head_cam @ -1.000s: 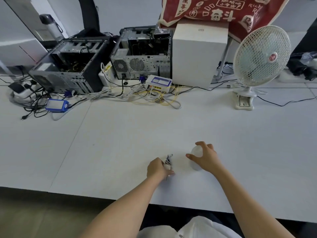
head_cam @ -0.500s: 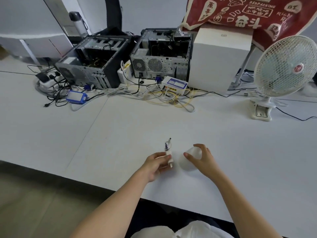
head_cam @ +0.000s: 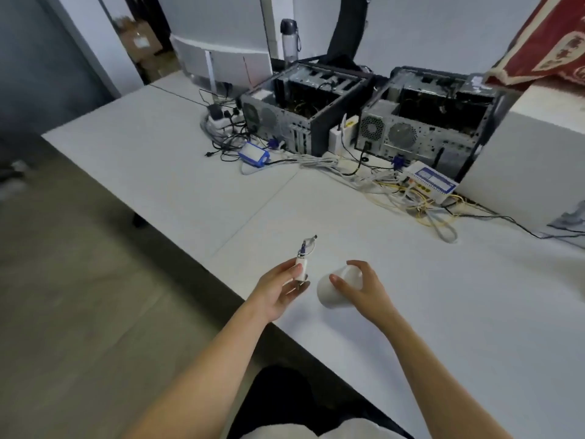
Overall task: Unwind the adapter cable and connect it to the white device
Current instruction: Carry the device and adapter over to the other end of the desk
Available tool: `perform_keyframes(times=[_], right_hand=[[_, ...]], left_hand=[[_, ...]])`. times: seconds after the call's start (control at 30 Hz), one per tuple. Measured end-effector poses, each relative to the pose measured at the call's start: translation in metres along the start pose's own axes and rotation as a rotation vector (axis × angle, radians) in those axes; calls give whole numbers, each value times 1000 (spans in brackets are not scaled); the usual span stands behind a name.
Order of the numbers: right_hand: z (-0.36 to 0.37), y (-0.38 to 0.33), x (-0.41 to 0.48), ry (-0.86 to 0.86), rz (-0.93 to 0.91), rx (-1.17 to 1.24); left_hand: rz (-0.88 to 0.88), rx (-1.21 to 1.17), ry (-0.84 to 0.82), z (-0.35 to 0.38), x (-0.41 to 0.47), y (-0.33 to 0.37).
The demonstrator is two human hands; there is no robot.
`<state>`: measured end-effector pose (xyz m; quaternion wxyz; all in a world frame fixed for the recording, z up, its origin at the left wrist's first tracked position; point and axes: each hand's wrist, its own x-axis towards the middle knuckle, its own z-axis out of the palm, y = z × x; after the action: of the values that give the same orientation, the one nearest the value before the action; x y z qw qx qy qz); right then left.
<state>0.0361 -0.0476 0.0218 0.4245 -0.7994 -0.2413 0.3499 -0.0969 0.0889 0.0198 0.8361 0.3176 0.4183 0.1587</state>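
Observation:
My left hand (head_cam: 278, 288) holds a small white adapter (head_cam: 301, 268) upright, thumb and fingers pinching its body. Its short cable (head_cam: 307, 247) is still looped in a bundle above the adapter, with a plug tip pointing up and right. To the right, my right hand (head_cam: 361, 288) grips the round white device (head_cam: 334, 290), lifted slightly off the white table (head_cam: 443, 296) and tilted. Adapter and device are a few centimetres apart, not touching.
Two open computer cases (head_cam: 304, 115) (head_cam: 424, 128) stand at the back with a tangle of cables (head_cam: 364, 175), a blue-white box (head_cam: 254, 154) and a white network box (head_cam: 430, 182). The table's front-left edge (head_cam: 177, 204) drops to the floor beside my left arm.
The view has swung left. My left hand has lifted the adapter off the table and turned it upright; my right hand has raised and tilted the white device.

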Motion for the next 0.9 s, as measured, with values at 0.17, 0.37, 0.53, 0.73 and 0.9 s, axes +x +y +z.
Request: perform_keyframes(times=[0.17,0.37,0.53,0.73,0.9], right_hand=[[41,-34,15,-82,-87,-80],[92,-78,35,-175,-159,-132],[142,-118,54,-203,-204,-173],[209,-169,82,-267,-244,-232],[264,-212,105,-286,-292,-256]], left_hand=[[92,-156,74,-43,-9,22],[160,-272,133,-94,-10,59],[199,-348,193,-138,-8,97],[254,-362,248,-200,-3,154],[284,-362,295,-244,0,200]])
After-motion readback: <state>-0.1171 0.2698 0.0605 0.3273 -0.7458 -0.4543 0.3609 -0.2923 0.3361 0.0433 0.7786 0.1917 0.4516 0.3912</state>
